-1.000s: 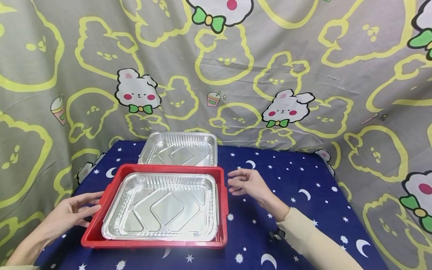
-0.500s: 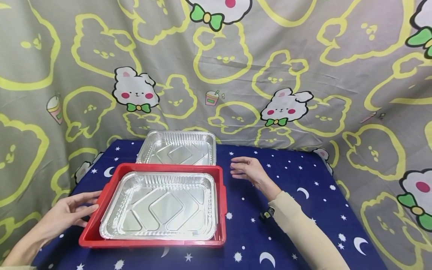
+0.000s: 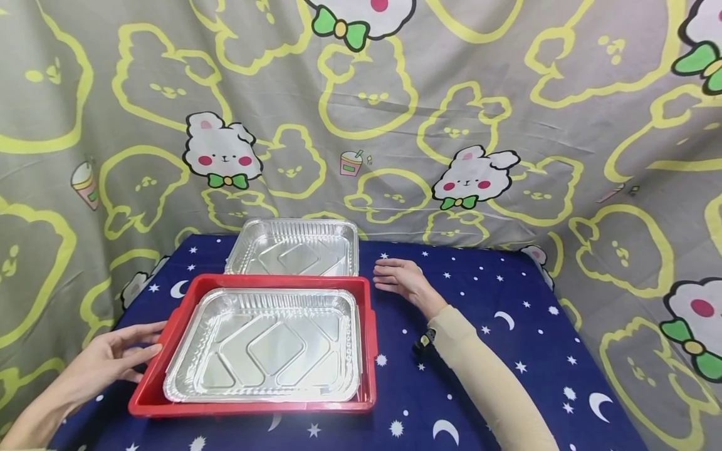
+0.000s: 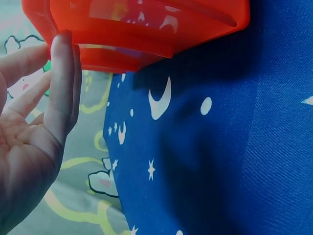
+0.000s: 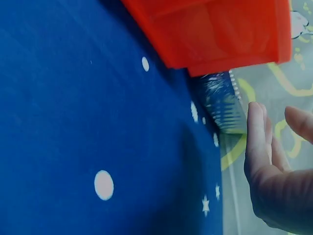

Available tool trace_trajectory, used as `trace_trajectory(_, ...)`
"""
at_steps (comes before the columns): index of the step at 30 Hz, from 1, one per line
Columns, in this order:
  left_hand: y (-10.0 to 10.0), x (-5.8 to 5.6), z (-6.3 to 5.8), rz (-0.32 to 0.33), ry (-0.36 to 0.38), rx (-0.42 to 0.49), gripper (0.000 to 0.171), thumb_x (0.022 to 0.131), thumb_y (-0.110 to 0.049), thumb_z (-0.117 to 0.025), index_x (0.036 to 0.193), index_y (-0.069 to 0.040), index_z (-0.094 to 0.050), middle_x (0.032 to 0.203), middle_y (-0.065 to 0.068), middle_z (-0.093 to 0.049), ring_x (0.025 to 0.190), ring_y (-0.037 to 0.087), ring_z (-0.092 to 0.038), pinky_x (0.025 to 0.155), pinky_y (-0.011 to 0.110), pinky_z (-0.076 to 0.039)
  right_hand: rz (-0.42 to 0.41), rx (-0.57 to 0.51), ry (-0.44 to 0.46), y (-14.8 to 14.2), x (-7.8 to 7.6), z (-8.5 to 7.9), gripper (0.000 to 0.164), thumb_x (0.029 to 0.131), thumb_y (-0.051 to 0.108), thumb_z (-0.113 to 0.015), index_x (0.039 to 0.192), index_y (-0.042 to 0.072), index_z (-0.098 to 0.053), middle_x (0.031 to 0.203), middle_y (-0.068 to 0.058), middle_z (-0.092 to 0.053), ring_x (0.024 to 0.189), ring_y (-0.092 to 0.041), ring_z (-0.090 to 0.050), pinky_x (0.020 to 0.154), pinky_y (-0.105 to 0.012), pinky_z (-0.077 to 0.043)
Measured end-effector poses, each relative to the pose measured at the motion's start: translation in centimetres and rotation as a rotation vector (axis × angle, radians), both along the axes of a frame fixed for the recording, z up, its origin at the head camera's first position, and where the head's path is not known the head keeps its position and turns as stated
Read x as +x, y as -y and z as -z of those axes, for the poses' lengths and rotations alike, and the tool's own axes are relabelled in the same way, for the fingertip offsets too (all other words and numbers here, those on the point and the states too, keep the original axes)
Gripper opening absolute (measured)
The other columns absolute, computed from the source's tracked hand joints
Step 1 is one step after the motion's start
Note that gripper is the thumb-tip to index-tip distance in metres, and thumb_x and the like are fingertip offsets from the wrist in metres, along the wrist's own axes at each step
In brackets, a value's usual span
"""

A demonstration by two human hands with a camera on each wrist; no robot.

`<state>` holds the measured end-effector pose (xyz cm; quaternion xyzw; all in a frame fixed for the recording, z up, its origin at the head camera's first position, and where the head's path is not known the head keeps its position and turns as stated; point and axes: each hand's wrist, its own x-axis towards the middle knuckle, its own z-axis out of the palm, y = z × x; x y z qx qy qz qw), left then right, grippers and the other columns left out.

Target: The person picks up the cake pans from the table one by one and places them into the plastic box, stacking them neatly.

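A red plastic tray (image 3: pixel 369 376) stands on the table with a silver foil pan (image 3: pixel 276 347) inside it. Behind it, a second foil pan (image 3: pixel 293 250) is partly hidden by the tray's back rim. My left hand (image 3: pixel 107 357) is at the tray's left side, its nearly straight fingers touching the rim; in the left wrist view, fingertips meet the red wall (image 4: pixel 112 29). To the right of the back pan, my right hand (image 3: pixel 403 279) hovers with extended fingers and holds nothing. The right wrist view shows that hand (image 5: pixel 279 171) apart from the tray and from the back pan's ribbed side (image 5: pixel 222 103).
A dark blue cloth with white moons and stars (image 3: pixel 485 326) covers the table. Grey curtain fabric (image 3: pixel 389 81) printed with rabbits hangs close behind the table and along both sides. A small dark device (image 3: pixel 424 341) sits at the right wrist.
My right hand has gone from beside the red tray's right rim to farther back, near the rear foil pan. My left hand stays at the tray's left side; the view has shifted slightly.
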<state>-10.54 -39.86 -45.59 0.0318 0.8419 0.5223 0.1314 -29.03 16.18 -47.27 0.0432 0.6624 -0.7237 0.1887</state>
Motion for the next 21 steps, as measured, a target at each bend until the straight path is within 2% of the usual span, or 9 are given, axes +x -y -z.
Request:
trace_trajectory(5, 0.0, -0.1, 0.0, 0.009, -0.011, -0.017, 0.038, 0.107, -0.013, -0.060, 0.144, -0.022, -0.060, 0.117, -0.042, -0.062, 0.094, 0.004, -0.076, 0.071, 0.040, -0.067, 0.005, -0.005, 0.027, 0.4, -1.4, 0.7, 0.051, 0.105, 0.002, -0.058, 0.153, -0.008, -0.046, 0.154, -0.036, -0.050, 0.090, -0.014, -0.075, 0.084, -0.028, -0.065)
trace_trajectory(11, 0.1, -0.1, 0.1, 0.018, -0.021, 0.016, 0.043, 0.108, -0.011, -0.059, 0.133, -0.046, -0.059, 0.118, -0.041, -0.063, 0.094, 0.006, -0.076, 0.071, 0.040, -0.067, 0.036, 0.001, 0.062, 1.4, -2.7, 1.5, 0.049, 0.103, 0.000, -0.059, 0.151, -0.005, -0.052, 0.152, -0.030, -0.055, 0.093, -0.017, -0.074, 0.087, -0.030, -0.065)
trace_trajectory(14, 0.1, 0.0, 0.2, 0.024, -0.033, 0.037, 0.047, 0.108, -0.009, -0.058, 0.128, -0.051, -0.058, 0.119, -0.041, -0.063, 0.094, 0.007, -0.077, 0.070, 0.041, -0.067, 0.037, 0.000, 0.076, 1.9, -3.2, 1.8, 0.048, 0.103, 0.000, -0.060, 0.150, -0.004, -0.053, 0.150, -0.027, -0.059, 0.095, -0.017, -0.075, 0.088, -0.031, -0.065)
trace_trajectory(17, 0.1, 0.0, 0.3, 0.025, -0.039, 0.045, 0.049, 0.107, -0.008, -0.058, 0.127, -0.053, -0.058, 0.119, -0.041, -0.062, 0.094, 0.007, -0.077, 0.070, 0.041, -0.067, 0.032, 0.008, 0.076, 2.4, -3.4, 1.9, 0.049, 0.103, 0.002, -0.062, 0.150, -0.003, -0.054, 0.143, -0.022, -0.066, 0.096, -0.017, -0.074, 0.088, -0.030, -0.065)
trace_trajectory(21, 0.1, 0.0, 0.4, 0.022, -0.038, 0.043, 0.049, 0.107, -0.008, -0.058, 0.127, -0.052, -0.058, 0.119, -0.042, -0.062, 0.094, 0.007, -0.077, 0.070, 0.042, -0.067, 0.024, 0.025, 0.077, 3.0, -3.6, 1.8, 0.049, 0.101, 0.003, -0.064, 0.149, -0.002, -0.055, 0.124, -0.013, -0.076, 0.095, -0.016, -0.075, 0.084, -0.028, -0.065)
